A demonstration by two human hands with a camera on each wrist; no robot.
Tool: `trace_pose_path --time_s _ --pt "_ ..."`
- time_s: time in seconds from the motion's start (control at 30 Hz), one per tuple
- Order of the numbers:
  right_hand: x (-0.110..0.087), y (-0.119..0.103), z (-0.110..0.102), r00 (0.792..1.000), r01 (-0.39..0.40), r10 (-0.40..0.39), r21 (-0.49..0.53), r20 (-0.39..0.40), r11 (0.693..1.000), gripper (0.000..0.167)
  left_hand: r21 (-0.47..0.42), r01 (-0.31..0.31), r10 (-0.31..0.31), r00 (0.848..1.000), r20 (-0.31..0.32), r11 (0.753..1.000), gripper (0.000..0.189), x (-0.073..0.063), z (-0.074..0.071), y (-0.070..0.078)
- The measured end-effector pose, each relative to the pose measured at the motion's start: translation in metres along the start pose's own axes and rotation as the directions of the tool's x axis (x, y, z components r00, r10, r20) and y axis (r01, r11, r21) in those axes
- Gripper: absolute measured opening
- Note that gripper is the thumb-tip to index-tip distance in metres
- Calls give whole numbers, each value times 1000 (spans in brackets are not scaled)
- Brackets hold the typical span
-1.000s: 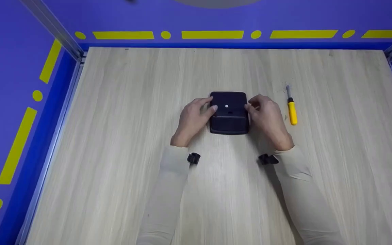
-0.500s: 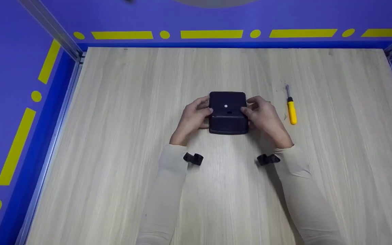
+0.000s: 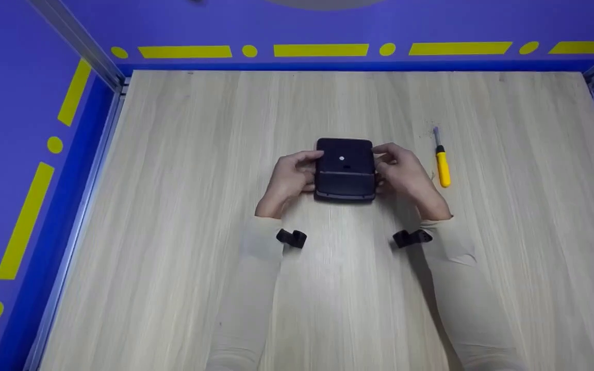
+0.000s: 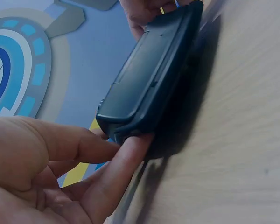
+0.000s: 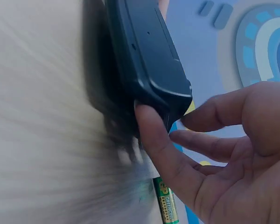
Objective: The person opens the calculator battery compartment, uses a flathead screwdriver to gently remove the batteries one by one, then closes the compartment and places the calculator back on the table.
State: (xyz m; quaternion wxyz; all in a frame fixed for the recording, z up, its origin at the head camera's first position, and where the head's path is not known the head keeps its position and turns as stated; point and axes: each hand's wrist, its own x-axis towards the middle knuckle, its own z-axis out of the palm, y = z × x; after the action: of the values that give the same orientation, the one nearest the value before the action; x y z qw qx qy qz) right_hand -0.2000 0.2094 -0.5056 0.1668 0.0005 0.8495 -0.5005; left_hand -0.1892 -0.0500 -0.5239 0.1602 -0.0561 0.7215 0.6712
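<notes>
A black, rounded rectangular plastic case (image 3: 345,183) lies between both hands in the head view, a small white spot on its upper face. My left hand (image 3: 287,178) holds its left side, one finger over the top edge. On the opposite side, my right hand (image 3: 405,172) grips with bent fingers. Both wrist views show a fingertip tucked under the near corners of the case (image 4: 144,70), with shadow between it and the wooden table (image 4: 242,130). The near edge is tilted up. What the case is exactly I cannot tell.
To the right of the right hand lies a screwdriver (image 3: 443,167) with a yellow handle, dark specks around its tip. A green battery (image 5: 166,200) shows past the right hand in the right wrist view. Blue panels (image 3: 183,31) border the table's back and left.
The near edge of the case has risen, showing more of its front side. Both thumbs have come off its upper face, and fingers have slid lower along the sides.
</notes>
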Motion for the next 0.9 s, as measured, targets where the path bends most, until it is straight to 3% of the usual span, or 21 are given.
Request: trace_pose_path --time_s 0.3,0.53,0.73,0.9 --pt "0 0 -6 998 -2 0 30 62 1000 58 -35 -8 7 1000 -11 999 60 -1 -1 3" --pt "-3 2 -13 995 82 -81 -21 54 996 58 -60 -11 12 1000 10 998 60 -2 -1 7" --pt "-2 4 -14 988 154 -155 -36 -7 987 45 7 -46 46 999 -8 999 53 -4 -2 10" --pt "-1 5 -13 969 235 -239 -64 -58 970 39 188 -158 169 985 -42 969 44 -3 -3 10"
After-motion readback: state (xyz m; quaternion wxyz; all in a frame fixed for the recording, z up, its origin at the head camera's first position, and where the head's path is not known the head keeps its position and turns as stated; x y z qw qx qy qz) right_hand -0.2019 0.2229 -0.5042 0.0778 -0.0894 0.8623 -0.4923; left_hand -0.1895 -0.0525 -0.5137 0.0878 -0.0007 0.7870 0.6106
